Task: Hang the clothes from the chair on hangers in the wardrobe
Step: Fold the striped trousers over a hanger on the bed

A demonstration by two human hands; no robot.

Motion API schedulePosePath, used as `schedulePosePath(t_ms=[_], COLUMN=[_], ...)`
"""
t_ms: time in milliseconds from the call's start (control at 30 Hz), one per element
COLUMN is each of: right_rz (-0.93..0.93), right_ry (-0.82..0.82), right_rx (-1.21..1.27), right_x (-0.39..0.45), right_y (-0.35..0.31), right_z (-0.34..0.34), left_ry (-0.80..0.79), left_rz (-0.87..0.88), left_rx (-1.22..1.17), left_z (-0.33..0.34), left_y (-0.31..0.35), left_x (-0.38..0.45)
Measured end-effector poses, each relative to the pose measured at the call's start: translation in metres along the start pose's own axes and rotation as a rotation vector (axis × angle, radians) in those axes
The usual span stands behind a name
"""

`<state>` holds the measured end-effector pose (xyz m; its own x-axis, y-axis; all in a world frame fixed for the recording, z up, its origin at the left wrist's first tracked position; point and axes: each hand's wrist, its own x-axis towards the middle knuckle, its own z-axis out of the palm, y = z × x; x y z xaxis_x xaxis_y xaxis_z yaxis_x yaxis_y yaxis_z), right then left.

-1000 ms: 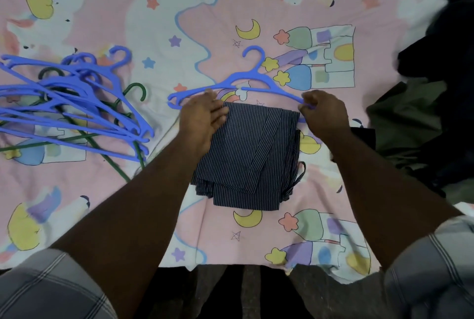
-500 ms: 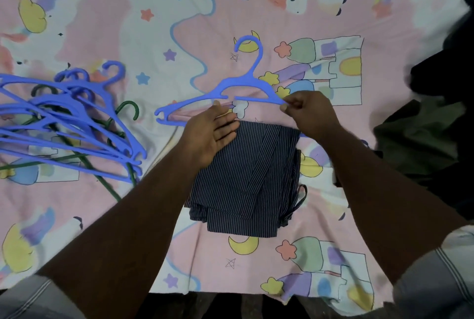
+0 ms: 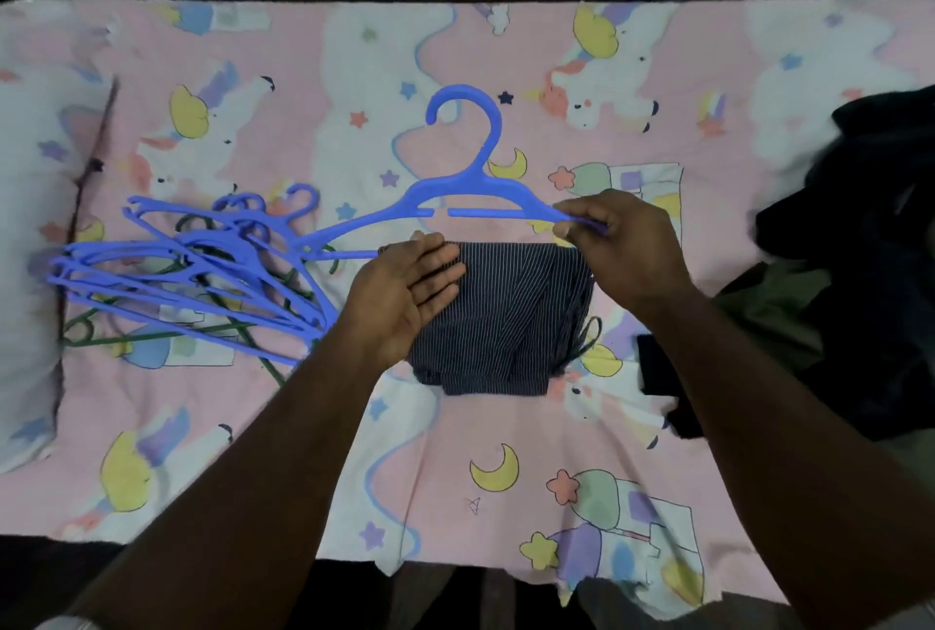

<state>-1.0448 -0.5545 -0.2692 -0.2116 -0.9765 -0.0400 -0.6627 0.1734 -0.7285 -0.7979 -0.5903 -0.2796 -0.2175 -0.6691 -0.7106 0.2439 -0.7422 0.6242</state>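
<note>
Head view: the folded striped garment lies on the bed at the centre of the frame, soft and light by the look of it, likely to slump and unfold if lifted by one corner; taking it along the upper folded edge looks safest. The left hand rests flat on its upper left part, fingers straight. The right hand pinches the right arm of the blue hanger, which is thin rigid plastic with a split lower bar just above the garment. A heap of spare hangers lies close at centre left and could snag. Dark clothes crowd the right edge. Open bed shows above the hook and below the garment
</note>
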Motion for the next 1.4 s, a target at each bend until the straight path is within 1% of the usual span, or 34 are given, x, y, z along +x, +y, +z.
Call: schedulePosePath(t_ms=[233, 467, 600, 733, 833, 933, 1000, 1033, 1067, 1100, 1133, 1167, 1200, 1333, 1400], right_rz=[-0.135, -0.227, -0.253, -0.277, -0.300, -0.359, -0.399, -0.415, -0.431, -0.446, -0.456, -0.463, -0.470, -0.505, -0.517], right_ry=[0.123, 0.238, 0.229, 0.188, 0.162, 0.113, 0.081, 0.063, 0.039, 0.015, -0.010, -0.037, -0.063, -0.151, -0.189], right_rx=[0.001, -0.008, -0.021, 0.027, 0.057, 0.067, 0.073, 0.086, 0.109, 0.142, 0.176, 0.207, 0.233, 0.287, 0.314], right_x=[-0.013, -0.019, -0.021, -0.032, -0.041, -0.049, -0.054, -0.055, -0.056, -0.058, -0.059, -0.062, -0.064, -0.075, -0.079], right_y=[-0.081, -0.173, -0.220, -0.262, -0.286, -0.307, -0.319, -0.324, -0.329, -0.334, -0.339, -0.344, -0.348, -0.364, -0.371], right_z=[-0.034, -0.082, -0.112, -0.139, -0.158, -0.179, -0.194, -0.202, -0.208, -0.215, -0.221, -0.226, -0.230, -0.238, -0.241], left_ry=[0.023, 0.130, 0.187, 0.239, 0.351, 0.563, 0.658, 0.615, 0.507, 0.348, 0.212, 0.143, 0.112, 0.129, 0.158], left_rz=[0.150, 0.439, 0.670, 0.839, 0.966, 1.083, 1.098, 1.061, 1.009, 0.956, 0.940, 0.954, 0.971, 1.019, 1.047], left_rx=[0.035, 0.107, 0.156, 0.165, 0.204, 0.229, 0.202, 0.118, 0.003, -0.129, -0.250, -0.320, -0.366, -0.522, -0.542], left_z=[-0.009, -0.019, -0.020, -0.020, -0.027, -0.049, -0.066, -0.071, -0.073, -0.074, -0.074, -0.074, -0.074, -0.070, -0.069], left_y=[0.050, 0.104, 0.143, 0.177, 0.193, 0.196, 0.192, 0.190, 0.187, 0.184, 0.182, 0.181, 0.180, 0.179, 0.178], left_x=[-0.067, -0.148, -0.189, -0.229, -0.261, -0.297, -0.318, -0.328, -0.339, -0.348, -0.357, -0.364, -0.371, -0.396, -0.407])
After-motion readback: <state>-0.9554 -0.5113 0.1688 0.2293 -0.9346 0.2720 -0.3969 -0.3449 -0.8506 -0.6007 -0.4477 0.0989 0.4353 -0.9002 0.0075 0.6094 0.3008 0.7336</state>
